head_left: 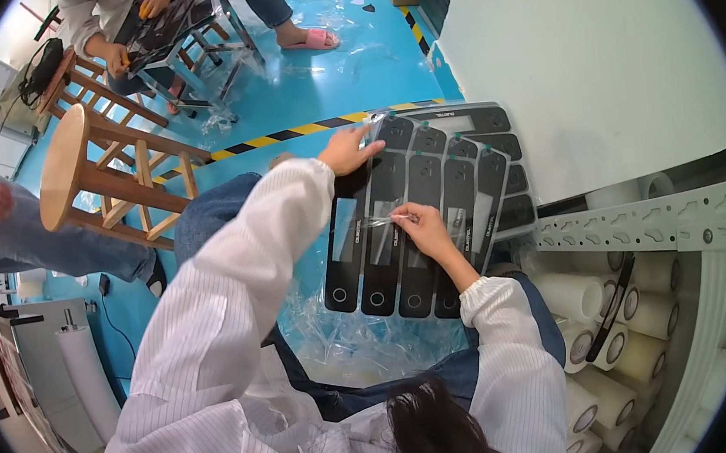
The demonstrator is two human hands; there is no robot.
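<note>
Several long black panels (416, 261) with rounded ends lie side by side in front of me, each with a light window and a ring mark near the lower end. My left hand (349, 149) rests at the top end of the leftmost panels, its thumb and fingers stretched apart. Over the middle of the panels, my right hand (423, 228) pinches a piece of clear plastic film (377, 221). That film stretches leftward from the fingertips. Small green tabs (420, 152) show near the panels' upper ends. More panels lie crosswise beneath, at the right, partly covered.
Crumpled clear film (348, 341) lies below the panels. A wooden stool (69, 167) stands at left, with a person's leg nearby. Ahead, another person sits with dark pieces on a metal stool (188, 47). White film rolls (651, 314) fill a rack at right, beside a white wall (592, 65).
</note>
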